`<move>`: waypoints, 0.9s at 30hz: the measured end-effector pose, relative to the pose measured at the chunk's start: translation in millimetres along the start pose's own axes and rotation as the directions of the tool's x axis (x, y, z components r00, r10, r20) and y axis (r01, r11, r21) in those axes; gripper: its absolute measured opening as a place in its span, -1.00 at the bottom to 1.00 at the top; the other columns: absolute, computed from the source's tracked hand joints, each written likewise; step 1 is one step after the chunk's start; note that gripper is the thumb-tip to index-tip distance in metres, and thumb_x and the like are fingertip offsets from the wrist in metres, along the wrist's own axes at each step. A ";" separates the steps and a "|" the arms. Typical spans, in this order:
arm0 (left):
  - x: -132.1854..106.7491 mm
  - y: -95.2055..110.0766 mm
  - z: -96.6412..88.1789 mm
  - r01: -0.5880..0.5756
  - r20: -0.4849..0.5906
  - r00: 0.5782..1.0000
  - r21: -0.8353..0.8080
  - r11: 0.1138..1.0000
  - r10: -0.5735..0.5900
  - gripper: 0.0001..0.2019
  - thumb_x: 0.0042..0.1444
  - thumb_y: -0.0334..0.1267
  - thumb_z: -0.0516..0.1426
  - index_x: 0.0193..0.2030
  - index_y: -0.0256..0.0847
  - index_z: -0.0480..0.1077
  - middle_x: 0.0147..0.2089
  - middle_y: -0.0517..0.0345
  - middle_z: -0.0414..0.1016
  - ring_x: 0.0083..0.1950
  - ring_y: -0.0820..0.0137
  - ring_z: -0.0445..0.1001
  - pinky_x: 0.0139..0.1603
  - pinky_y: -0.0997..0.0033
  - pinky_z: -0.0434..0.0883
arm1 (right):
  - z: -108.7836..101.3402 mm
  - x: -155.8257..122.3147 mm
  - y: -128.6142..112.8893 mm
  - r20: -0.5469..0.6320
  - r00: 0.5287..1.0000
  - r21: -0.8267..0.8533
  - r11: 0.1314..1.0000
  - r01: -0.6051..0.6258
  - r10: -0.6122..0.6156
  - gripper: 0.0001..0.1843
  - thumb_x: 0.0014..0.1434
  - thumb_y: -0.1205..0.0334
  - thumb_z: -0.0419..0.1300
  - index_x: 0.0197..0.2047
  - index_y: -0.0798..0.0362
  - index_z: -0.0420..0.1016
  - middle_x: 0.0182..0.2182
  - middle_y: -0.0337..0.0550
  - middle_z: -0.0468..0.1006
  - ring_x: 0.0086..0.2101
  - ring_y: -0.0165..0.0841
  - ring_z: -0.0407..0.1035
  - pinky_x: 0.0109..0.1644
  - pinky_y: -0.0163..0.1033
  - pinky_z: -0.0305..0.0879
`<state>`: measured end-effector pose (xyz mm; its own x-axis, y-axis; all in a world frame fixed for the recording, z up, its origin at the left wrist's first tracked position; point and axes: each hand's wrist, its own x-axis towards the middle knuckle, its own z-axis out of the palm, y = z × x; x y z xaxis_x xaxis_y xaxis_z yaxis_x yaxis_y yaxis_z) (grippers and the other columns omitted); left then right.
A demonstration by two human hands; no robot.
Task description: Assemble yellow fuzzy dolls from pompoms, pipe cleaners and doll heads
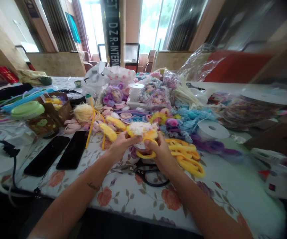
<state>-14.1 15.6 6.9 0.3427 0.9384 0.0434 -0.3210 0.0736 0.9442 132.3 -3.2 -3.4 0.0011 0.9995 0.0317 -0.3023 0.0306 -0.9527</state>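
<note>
both hands meet above the middle of the table [138, 199], which is covered in a floral cloth. the left hand [120, 146] is closed on the left side of a fluffy yellow-and-white craft piece [142, 130], fingers pinching its edge. the right hand [159, 151] grips the same piece from the right and below, fingers curled around it and a yellow loop [145, 155] hanging under it. black-handled scissors [145, 172] lie on the cloth just beneath the hands. a heap of yellow chenille stems [187, 156] sits just right of the right hand. two black phones [59, 154] lie side by side to the left. a white ribbon spool [211, 130] rests further right, and doll-face pieces [155, 93] crowd the far side.
</note>
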 end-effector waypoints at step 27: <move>-2.5 9.0 -4.3 -0.035 0.066 0.997 0.065 0.997 0.031 -0.59 -0.10 -0.22 0.31 -0.06 -0.27 0.48 -0.10 0.01 0.56 -0.01 0.13 0.48 0.03 0.22 0.36 | 1.2 -3.0 -4.8 0.022 1.000 -0.010 1.000 0.007 -0.007 -0.44 -0.11 0.11 0.33 -0.04 -0.04 0.24 -0.15 -0.16 0.47 -0.19 -0.21 0.43 -0.22 -0.15 0.47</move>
<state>-21.7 15.3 13.9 0.3899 0.9160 0.0942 -0.2752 0.0183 0.9612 132.6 -6.3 1.4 -0.0179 0.9988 0.0449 -0.2930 0.0377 -0.9554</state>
